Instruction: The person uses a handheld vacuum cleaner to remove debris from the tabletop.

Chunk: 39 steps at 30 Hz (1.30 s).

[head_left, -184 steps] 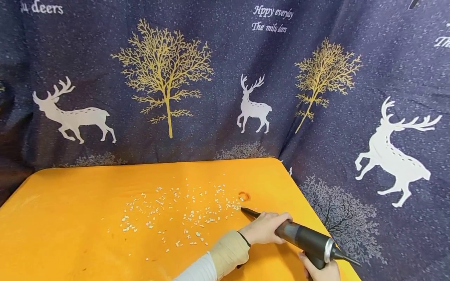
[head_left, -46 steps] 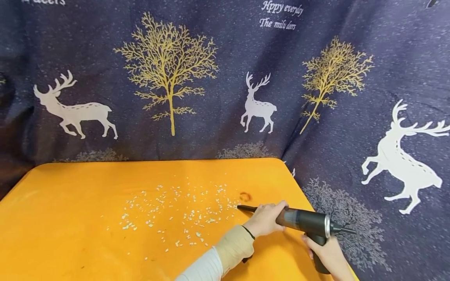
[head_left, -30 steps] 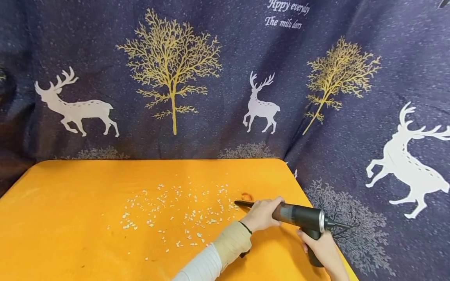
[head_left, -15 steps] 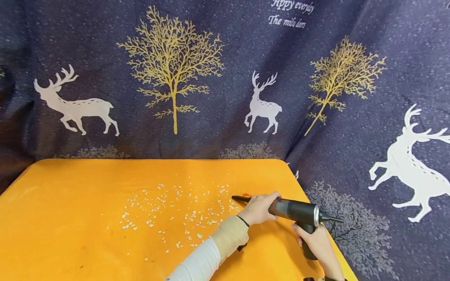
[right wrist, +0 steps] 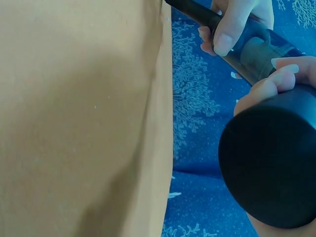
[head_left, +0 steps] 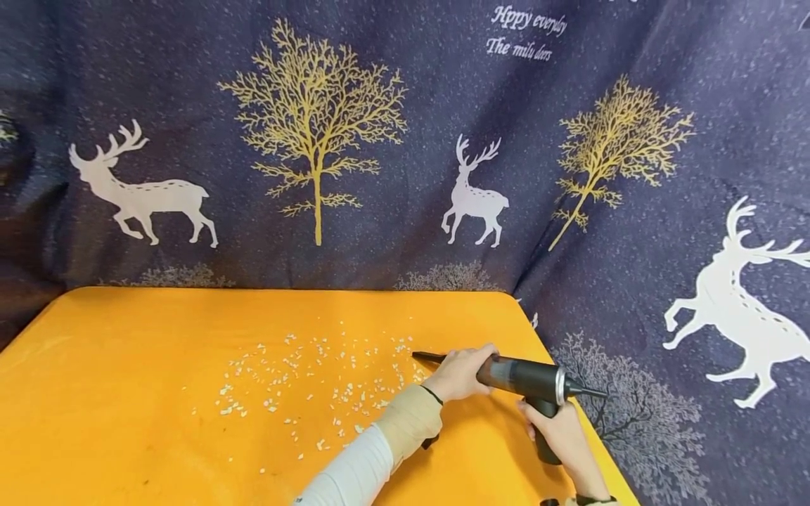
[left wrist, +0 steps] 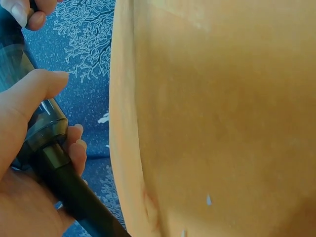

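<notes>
A black handheld vacuum cleaner (head_left: 531, 379) with a clear section and a narrow nozzle (head_left: 427, 357) is held in both hands over the right part of the table. My left hand (head_left: 458, 376) wraps round its front barrel; in the left wrist view the thumb (left wrist: 47, 84) lies along the clear section. The pistol handle is in the grip of my right hand (head_left: 560, 429), and its round black base (right wrist: 271, 163) fills much of the right wrist view. Small pale scraps (head_left: 226, 390) lie scattered left of the nozzle tip, which is low over the tabletop.
The orange-covered table (head_left: 126, 351) has its right edge just under the right forearm. A dark blue curtain (head_left: 392, 176) printed with deer and trees hangs behind it and along the right side. A dark object (head_left: 549, 502) shows at the bottom edge.
The vacuum cleaner has shifted left and slightly away across the table, both hands with it. Its nozzle and my left hand now cover the reddish ring mark. The view has turned slightly.
</notes>
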{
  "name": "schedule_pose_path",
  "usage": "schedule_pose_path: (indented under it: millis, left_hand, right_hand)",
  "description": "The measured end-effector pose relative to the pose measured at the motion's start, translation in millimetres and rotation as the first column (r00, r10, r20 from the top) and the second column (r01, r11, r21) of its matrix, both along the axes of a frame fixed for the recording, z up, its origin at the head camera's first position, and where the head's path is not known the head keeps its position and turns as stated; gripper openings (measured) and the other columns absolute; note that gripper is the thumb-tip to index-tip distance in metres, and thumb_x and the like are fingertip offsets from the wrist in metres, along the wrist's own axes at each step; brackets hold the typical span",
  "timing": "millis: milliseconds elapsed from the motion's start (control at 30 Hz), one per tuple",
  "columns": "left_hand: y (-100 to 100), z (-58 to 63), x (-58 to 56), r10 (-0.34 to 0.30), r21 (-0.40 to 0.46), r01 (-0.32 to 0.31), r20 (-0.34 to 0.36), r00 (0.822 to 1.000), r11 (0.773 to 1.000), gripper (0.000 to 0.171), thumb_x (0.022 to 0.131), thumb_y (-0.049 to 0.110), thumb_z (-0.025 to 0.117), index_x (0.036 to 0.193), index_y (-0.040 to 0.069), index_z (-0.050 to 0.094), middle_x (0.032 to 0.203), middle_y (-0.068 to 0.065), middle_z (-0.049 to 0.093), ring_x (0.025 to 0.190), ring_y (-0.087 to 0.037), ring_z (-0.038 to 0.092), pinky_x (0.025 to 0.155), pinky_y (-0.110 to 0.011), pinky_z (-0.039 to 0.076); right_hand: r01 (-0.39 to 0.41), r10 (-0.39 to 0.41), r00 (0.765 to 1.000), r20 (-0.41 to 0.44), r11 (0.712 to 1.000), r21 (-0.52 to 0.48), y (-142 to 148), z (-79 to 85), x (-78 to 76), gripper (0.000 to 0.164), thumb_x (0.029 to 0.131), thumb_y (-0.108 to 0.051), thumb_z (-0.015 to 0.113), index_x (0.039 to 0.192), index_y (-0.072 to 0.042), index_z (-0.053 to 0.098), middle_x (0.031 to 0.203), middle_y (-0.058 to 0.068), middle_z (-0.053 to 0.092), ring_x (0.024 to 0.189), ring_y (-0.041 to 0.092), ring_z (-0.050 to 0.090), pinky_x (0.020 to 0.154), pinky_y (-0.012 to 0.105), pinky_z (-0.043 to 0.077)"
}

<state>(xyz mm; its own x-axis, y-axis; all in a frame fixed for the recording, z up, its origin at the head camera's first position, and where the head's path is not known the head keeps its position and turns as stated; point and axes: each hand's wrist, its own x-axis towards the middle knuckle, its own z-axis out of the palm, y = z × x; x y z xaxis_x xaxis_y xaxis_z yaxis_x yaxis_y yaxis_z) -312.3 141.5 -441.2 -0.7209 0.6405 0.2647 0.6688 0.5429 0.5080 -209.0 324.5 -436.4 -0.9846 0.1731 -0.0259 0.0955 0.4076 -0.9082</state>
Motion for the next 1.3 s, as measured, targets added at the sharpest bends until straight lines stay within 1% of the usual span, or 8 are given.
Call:
schedule_pose_path:
  millis: [233, 500, 633, 733, 900, 1033, 1167, 1300]
  left_hand:
    - [-6, -0.8, -7.0, 0.011, -0.003, -0.011, 0.031, 0.999, 1.000, 0.052, 0.074, 0.030, 0.075, 0.117, 0.030, 0.045, 0.103, 0.006, 0.064, 0.089, -0.008, 0.059, 0.079, -0.028, 0.041]
    - [-11, -6.7, -22.3, 0.013, 0.013, -0.014, 0.059, 0.998, 1.000, 0.054, 0.074, 0.029, 0.076, 0.117, 0.033, 0.044, 0.101, 0.007, 0.063, 0.087, -0.007, 0.058, 0.078, -0.027, 0.040]
    - [-14, -5.4, -27.5, 0.016, 0.010, -0.016, 0.080, 0.997, 1.000, 0.053, 0.075, 0.028, 0.075, 0.117, 0.033, 0.044, 0.102, 0.007, 0.063, 0.088, -0.008, 0.058, 0.081, -0.029, 0.039]
    - [-15, -2.1, -30.4, 0.009, 0.011, -0.010, 0.104, 0.994, 1.000, 0.052, 0.076, 0.026, 0.074, 0.117, 0.033, 0.043, 0.102, 0.007, 0.062, 0.087, -0.008, 0.056, 0.082, -0.031, 0.038]
    - [-15, 0.1, -37.3, -0.010, 0.014, 0.008, 0.130, 0.991, 1.000, 0.051, 0.078, 0.023, 0.072, 0.119, 0.032, 0.042, 0.101, 0.005, 0.061, 0.084, -0.008, 0.053, 0.084, -0.032, 0.035]
    - [-13, -1.3, -43.5, -0.011, 0.013, 0.009, 0.137, 0.991, 1.000, 0.053, 0.079, 0.023, 0.071, 0.121, 0.033, 0.041, 0.105, 0.005, 0.060, 0.089, -0.009, 0.053, 0.089, -0.034, 0.035]
    - [-14, -1.1, -49.3, 0.010, 0.009, -0.012, 0.128, 0.992, 1.000, 0.054, 0.078, 0.022, 0.072, 0.121, 0.032, 0.041, 0.109, 0.004, 0.060, 0.096, -0.013, 0.054, 0.094, -0.037, 0.034]
    - [-14, -0.1, -53.9, 0.035, 0.004, -0.036, 0.116, 0.993, 0.999, 0.054, 0.078, 0.020, 0.073, 0.121, 0.032, 0.042, 0.109, 0.001, 0.060, 0.101, -0.018, 0.053, 0.094, -0.037, 0.035]
  right_hand:
    - [-0.006, 0.006, 1.000, -0.008, 1.000, -0.024, -5, -3.4, -10.1, 0.029, 0.081, -0.025, 0.069, 0.093, 0.000, 0.059, 0.056, 0.007, 0.054, 0.046, 0.023, 0.053, 0.048, 0.035, 0.046]
    - [0.009, -0.009, 1.000, 0.014, 1.000, 0.000, -13, -3.0, -22.7, 0.026, 0.082, -0.023, 0.068, 0.094, -0.002, 0.059, 0.057, 0.009, 0.055, 0.047, 0.023, 0.054, 0.050, 0.034, 0.046]
    - [0.008, -0.008, 1.000, -0.008, 1.000, 0.022, -15, -4.3, -28.9, 0.024, 0.082, -0.022, 0.068, 0.090, -0.002, 0.058, 0.055, 0.009, 0.055, 0.046, 0.024, 0.054, 0.050, 0.033, 0.045]
    - [0.008, -0.006, 0.999, -0.044, 0.999, 0.039, -15, -5.8, -33.3, 0.026, 0.081, -0.024, 0.069, 0.087, -0.001, 0.057, 0.052, 0.006, 0.053, 0.045, 0.024, 0.053, 0.050, 0.033, 0.045]
    - [0.012, -0.009, 0.998, -0.066, 0.999, 0.051, -16, -6.2, -37.9, 0.029, 0.081, -0.024, 0.069, 0.088, 0.001, 0.057, 0.052, 0.005, 0.052, 0.044, 0.021, 0.053, 0.048, 0.033, 0.045]
    - [0.023, -0.019, 0.997, -0.072, 0.998, 0.059, -18, -7.8, -41.6, 0.029, 0.081, -0.026, 0.069, 0.088, 0.000, 0.057, 0.054, 0.006, 0.053, 0.046, 0.021, 0.053, 0.049, 0.032, 0.045]
    - [0.031, -0.028, 0.995, -0.094, 0.999, 0.039, -22, -9.3, -46.3, 0.028, 0.081, -0.025, 0.069, 0.086, -0.001, 0.057, 0.053, 0.006, 0.052, 0.047, 0.023, 0.053, 0.050, 0.032, 0.045]
    - [0.057, -0.054, 0.992, -0.112, 0.998, 0.027, -27, -11.4, -51.0, 0.027, 0.080, -0.025, 0.070, 0.086, -0.001, 0.058, 0.053, 0.005, 0.052, 0.047, 0.022, 0.054, 0.050, 0.031, 0.044]
